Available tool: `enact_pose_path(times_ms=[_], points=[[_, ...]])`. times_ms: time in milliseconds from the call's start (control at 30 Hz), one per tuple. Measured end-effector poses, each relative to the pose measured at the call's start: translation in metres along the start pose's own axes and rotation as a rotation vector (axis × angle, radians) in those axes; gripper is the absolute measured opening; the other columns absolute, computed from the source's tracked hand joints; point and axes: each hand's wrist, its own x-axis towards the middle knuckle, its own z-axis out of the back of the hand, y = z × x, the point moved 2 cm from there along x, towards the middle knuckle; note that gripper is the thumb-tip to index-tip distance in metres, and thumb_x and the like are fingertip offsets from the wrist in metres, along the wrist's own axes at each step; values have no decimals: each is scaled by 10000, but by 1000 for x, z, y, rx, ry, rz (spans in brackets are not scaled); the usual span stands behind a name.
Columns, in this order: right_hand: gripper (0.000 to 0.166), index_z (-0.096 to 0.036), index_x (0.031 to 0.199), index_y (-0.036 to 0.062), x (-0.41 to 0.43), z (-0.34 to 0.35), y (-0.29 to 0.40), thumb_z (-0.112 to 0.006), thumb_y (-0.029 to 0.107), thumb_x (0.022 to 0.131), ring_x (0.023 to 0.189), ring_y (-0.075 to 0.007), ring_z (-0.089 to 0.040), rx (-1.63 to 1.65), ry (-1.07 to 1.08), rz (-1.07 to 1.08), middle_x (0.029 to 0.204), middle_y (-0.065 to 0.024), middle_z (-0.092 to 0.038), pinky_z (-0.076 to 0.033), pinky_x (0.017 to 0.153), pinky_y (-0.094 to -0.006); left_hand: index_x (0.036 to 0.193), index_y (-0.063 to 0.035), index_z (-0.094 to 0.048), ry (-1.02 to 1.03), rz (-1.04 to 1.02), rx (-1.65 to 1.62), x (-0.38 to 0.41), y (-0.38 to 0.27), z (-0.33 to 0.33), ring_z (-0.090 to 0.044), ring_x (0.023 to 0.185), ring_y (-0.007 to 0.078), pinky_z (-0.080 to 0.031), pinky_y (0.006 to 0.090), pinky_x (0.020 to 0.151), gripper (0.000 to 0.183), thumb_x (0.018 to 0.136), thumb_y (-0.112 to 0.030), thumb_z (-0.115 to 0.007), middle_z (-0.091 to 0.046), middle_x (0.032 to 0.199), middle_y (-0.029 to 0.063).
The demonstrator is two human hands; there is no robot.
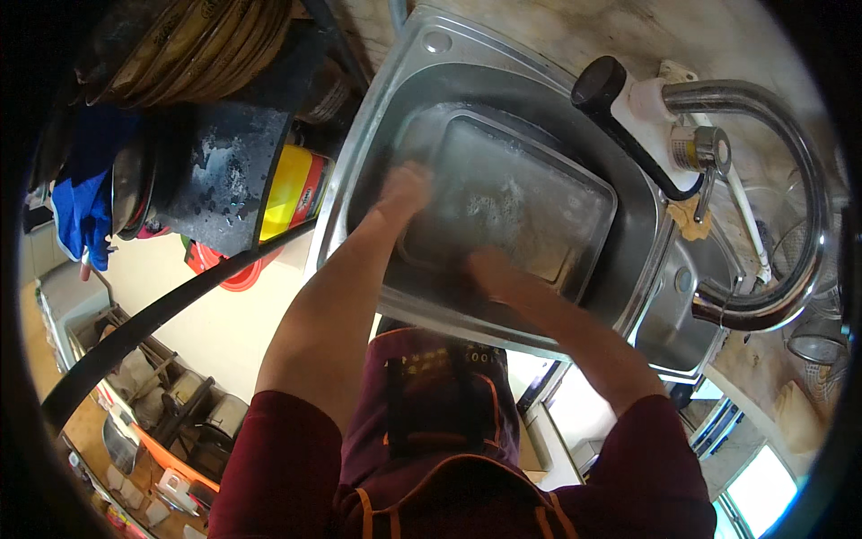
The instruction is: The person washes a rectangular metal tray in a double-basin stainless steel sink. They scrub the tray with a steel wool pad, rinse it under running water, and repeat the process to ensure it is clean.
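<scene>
A rectangular metal tray (539,192) lies tilted inside the large basin of a stainless steel sink (377,296). Patches of suds and a wet sheen show on its surface. My left hand (407,185) is at the tray's left side, blurred, its fingers not distinct. Close to the tray's near edge is my right hand (488,269), also blurred and partly in shadow. Whether either hand grips the rim, or holds something small, cannot be made out.
A curved chrome faucet (815,195) with a lever handle (704,195) arches over the smaller basin (687,323) on the right. Stacked bowls (195,54) stand upper left, above a dark shelf (222,175). A blue cloth (84,215) hangs there, near a yellow container (286,192).
</scene>
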Motion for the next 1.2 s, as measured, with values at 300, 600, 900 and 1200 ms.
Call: enact_pose_path(times_ms=[300,600,900,1200], points=[[150,-717,798,17,44,26,50,-640,137,842,823,-372,-690,109,-362,30,824,-219,-690,-556,704,-445,1280,-39,-595,22,-31,86,10,-2,3,-492,1267,403,-385,432,1073,508,979,-428,-468,-547,1360,196],[196,-717,948,-13,-101,-23,-59,-671,139,833,911,-360,-680,-148,-14,-357,952,-220,-695,-552,835,-441,1279,-30,-598,-3,20,-85,-18,-14,21,-503,1277,375,-387,418,1075,500,970,-410,-498,-560,1331,239],[219,-726,930,27,20,3,22,-621,217,903,837,-324,-674,130,-196,-84,878,-179,-690,-537,778,-448,1306,-56,-553,21,-64,23,-10,-11,15,-474,1295,402,-379,470,1092,478,979,-395,-476,-519,1355,245],[140,-706,877,-9,-131,-53,-103,-591,70,865,919,-354,-667,-136,35,-393,897,-213,-696,-529,844,-461,1360,-63,-514,-25,107,-224,-5,-1,6,-462,1304,408,-368,468,1094,512,998,-417,-442,-477,1421,226]])
